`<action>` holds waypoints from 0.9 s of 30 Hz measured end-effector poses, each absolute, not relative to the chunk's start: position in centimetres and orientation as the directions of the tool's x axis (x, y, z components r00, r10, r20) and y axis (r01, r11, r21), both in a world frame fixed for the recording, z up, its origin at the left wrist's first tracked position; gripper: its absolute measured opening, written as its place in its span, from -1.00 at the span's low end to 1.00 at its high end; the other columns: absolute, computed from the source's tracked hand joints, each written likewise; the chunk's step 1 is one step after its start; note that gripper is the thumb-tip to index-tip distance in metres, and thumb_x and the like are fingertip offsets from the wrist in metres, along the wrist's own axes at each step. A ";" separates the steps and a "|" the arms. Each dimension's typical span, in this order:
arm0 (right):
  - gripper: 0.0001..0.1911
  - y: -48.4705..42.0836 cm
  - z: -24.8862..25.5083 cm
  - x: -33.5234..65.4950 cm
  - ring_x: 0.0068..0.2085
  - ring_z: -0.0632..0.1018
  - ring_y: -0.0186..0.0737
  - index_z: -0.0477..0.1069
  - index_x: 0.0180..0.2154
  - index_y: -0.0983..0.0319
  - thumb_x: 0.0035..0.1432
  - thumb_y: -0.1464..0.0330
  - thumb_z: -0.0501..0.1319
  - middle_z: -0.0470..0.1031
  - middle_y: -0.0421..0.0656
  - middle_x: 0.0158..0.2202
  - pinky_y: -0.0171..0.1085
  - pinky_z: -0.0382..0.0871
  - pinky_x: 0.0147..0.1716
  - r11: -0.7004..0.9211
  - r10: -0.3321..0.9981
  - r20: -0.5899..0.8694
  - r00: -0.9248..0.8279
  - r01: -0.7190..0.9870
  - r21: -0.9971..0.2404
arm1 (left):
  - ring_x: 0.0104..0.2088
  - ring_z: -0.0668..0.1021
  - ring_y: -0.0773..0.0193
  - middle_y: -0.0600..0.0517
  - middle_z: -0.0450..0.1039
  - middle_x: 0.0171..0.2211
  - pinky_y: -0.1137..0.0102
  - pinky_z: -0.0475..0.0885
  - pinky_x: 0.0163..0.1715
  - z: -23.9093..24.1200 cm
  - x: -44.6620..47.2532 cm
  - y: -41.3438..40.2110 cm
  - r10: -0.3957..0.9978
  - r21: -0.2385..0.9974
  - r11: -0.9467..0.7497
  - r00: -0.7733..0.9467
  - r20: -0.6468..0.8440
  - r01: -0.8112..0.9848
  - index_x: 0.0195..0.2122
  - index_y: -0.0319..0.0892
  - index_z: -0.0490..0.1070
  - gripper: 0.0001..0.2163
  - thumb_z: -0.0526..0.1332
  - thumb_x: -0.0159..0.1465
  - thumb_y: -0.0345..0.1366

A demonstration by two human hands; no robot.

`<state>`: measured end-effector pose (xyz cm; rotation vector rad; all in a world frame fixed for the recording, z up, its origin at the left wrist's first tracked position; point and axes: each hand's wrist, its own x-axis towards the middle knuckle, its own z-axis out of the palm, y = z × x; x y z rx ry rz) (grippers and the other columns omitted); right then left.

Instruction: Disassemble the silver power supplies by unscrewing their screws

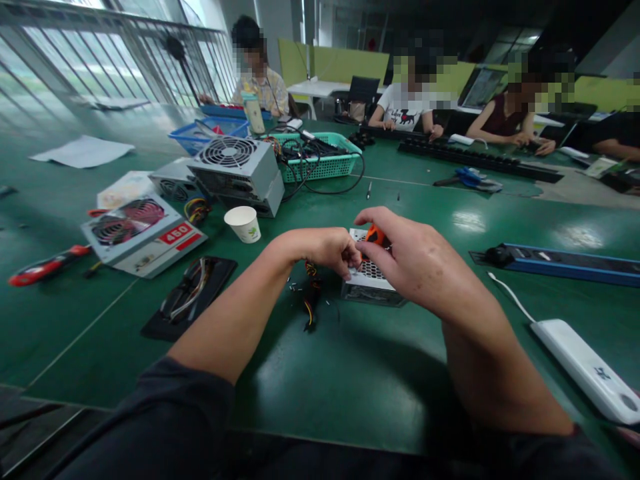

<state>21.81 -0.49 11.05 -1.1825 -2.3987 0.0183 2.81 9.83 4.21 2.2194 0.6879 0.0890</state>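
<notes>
The stiff, probably heavy metal case is best held edgewise; the orange handle is clasped by the right hand, the left hand curled, hold unclear.

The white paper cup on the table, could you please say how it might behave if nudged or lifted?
The white paper cup would probably feel light, as its wall looks thin. It might tip if nudged high, since its base looks narrower than its rim. On its side, that taper would likely make it roll in a curve.
</notes>
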 end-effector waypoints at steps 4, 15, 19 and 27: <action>-0.70 -0.1 10.6 21.3 -0.27 0.59 -0.12 0.45 0.03 0.20 0.29 0.29 0.22 0.62 -0.08 -0.25 -0.24 0.32 -0.29 0.589 0.758 0.473 -0.449 0.783 -0.200 | -0.48 0.45 0.40 0.11 0.52 -0.47 0.48 0.30 -0.42 4.3 2.8 9.7 0.516 0.707 -0.539 0.843 -0.153 0.458 -0.30 -0.23 0.61 -0.82 0.46 0.04 -0.40; -0.57 -0.8 11.3 22.1 -0.14 0.61 -0.11 0.33 0.22 0.22 0.34 0.34 0.12 0.62 -0.03 -0.06 -0.20 0.40 -0.18 0.662 0.741 0.344 -0.577 0.713 -0.231 | -0.47 0.46 0.41 0.14 0.53 -0.47 0.50 0.30 -0.41 4.4 3.0 9.7 0.503 0.688 -0.548 0.845 -0.182 0.475 -0.28 -0.19 0.62 -0.82 0.43 0.06 -0.41; -0.72 -0.2 10.9 21.6 -0.32 0.59 -0.14 0.49 -0.03 0.18 0.27 0.22 0.25 0.62 -0.11 -0.30 -0.24 0.31 -0.33 0.579 0.762 0.466 -0.449 0.795 -0.180 | -0.47 0.45 0.40 0.12 0.53 -0.45 0.49 0.30 -0.41 4.2 2.9 9.8 0.509 0.706 -0.540 0.846 -0.160 0.458 -0.27 -0.19 0.61 -0.80 0.45 0.05 -0.38; -0.49 -0.3 11.0 22.2 -0.19 0.63 -0.06 0.33 0.23 0.25 0.33 0.21 0.19 0.64 -0.01 -0.12 -0.19 0.39 -0.23 0.600 0.773 0.404 -0.489 0.769 -0.218 | -0.41 0.49 0.36 0.10 0.55 -0.42 0.46 0.33 -0.34 4.7 2.9 9.5 0.519 0.723 -0.491 0.830 -0.206 0.487 -0.25 -0.21 0.60 -0.78 0.44 0.04 -0.41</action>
